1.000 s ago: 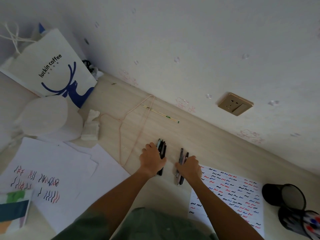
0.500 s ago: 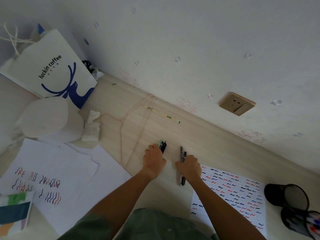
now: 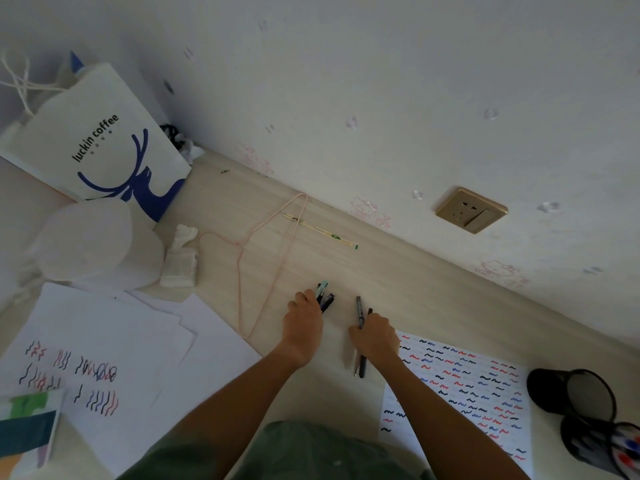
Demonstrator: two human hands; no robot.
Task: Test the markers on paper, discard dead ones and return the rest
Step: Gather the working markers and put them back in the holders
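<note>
Left hand [image 3: 303, 322]: fingers curled round a bunch of markers [image 3: 325, 296], tips poking out toward the wall, likely one sorted group.
Right hand [image 3: 375, 336]: fingers wrapped round two dark markers [image 3: 361, 327], kept apart from the bunch.
Test sheet [image 3: 460, 386]: on the worktop, covered in squiggles.
Holders [image 3: 571, 393]: far right, probably for returns.

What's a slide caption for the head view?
Left hand grips a bundle of dark markers; right hand grips two thin dark pens on the pale wooden desk.
</note>
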